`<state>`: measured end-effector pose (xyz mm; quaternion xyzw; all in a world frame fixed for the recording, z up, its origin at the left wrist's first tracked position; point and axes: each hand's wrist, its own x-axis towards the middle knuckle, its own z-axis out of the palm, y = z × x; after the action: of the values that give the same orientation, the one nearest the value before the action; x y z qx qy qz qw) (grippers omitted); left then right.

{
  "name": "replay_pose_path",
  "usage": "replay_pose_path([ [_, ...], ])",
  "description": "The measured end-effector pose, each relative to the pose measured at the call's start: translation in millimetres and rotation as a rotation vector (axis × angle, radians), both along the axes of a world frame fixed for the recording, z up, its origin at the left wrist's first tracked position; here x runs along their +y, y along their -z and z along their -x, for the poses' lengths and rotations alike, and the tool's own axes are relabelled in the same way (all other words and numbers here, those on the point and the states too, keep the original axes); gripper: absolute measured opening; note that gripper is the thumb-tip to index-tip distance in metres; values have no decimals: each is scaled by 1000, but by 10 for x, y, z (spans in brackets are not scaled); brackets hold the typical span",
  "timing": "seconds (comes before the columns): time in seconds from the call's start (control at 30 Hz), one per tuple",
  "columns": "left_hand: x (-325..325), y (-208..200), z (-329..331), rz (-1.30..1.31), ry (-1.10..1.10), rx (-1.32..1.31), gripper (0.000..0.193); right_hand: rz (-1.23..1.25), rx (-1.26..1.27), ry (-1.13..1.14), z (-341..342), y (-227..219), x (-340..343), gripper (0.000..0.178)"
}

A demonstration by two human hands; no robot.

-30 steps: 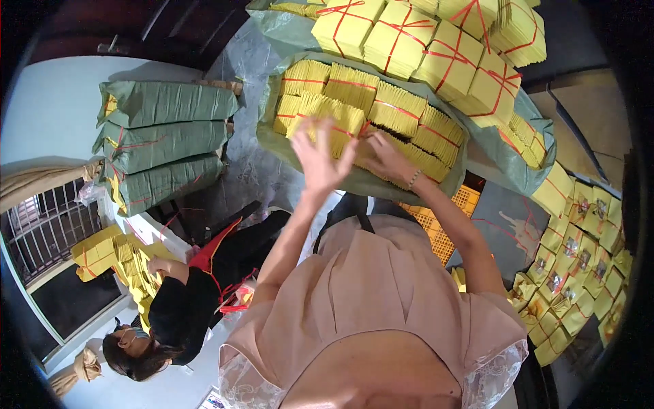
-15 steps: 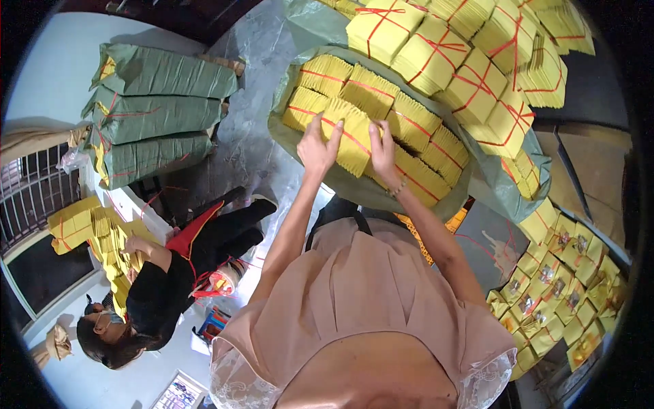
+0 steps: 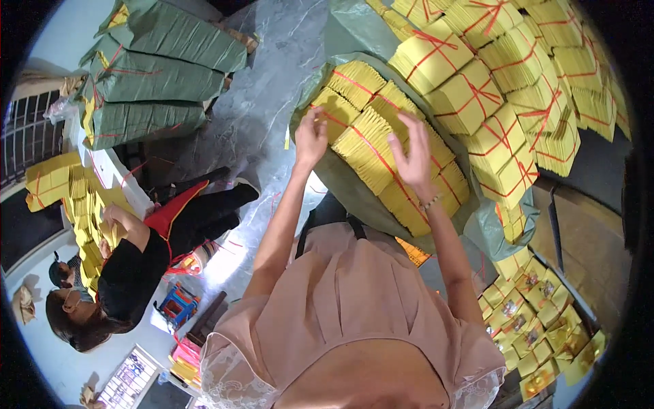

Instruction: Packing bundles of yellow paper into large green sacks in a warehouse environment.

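Between the two hands, a pleated yellow bundle (image 3: 360, 161) lies in the open mouth of a green sack (image 3: 319, 178), a red band (image 3: 374, 151) running across its folds. The right hand (image 3: 417, 160) hovers at the bundle's right side, thumb and fingers spread apart and clamped on nothing. The left hand (image 3: 311, 142) curls over the sack's left rim, beyond the bundle's other side; whether its fingertips pinch anything I cannot tell.

Ahead of the hands sits another banded bundle (image 3: 355, 82), and nearer the wearer, below the right hand, a lower bundle (image 3: 411, 208), packed close against the middle one.

With rows this tight, a downward push could bend the pleats or make a neighbour ride up. A finger hooking the band could drag it off centre and let the folds fan out; a tug on the rim could tip the outer bundles.

Right of the grip, tied yellow blocks (image 3: 463, 99) crowd against the sack's edge, leaving that hand little sideways room. Left of the grip, grey floor (image 3: 272, 82) stretches toward stacked green sacks (image 3: 157, 78), so the wider swing is on that side. Farther left, a co-worker (image 3: 133, 276) in black handles yellow paper.
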<state>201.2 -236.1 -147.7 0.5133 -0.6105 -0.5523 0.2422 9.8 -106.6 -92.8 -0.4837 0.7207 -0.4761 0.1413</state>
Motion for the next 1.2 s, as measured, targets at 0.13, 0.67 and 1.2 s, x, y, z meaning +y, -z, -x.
replay_pose_path([
  [0.13, -237, 116, 81, 510, 283, -314, 58, -167, 465, -388, -212, -109, -426, 57],
  [0.67, -477, 322, 88, 398, 816, -515, 97, -454, 516, -589, -336, -35, -381, 72],
  [1.2, -652, 490, 57, 281, 714, -354, 87, -519, 503, -578, -274, -35, -440, 63],
])
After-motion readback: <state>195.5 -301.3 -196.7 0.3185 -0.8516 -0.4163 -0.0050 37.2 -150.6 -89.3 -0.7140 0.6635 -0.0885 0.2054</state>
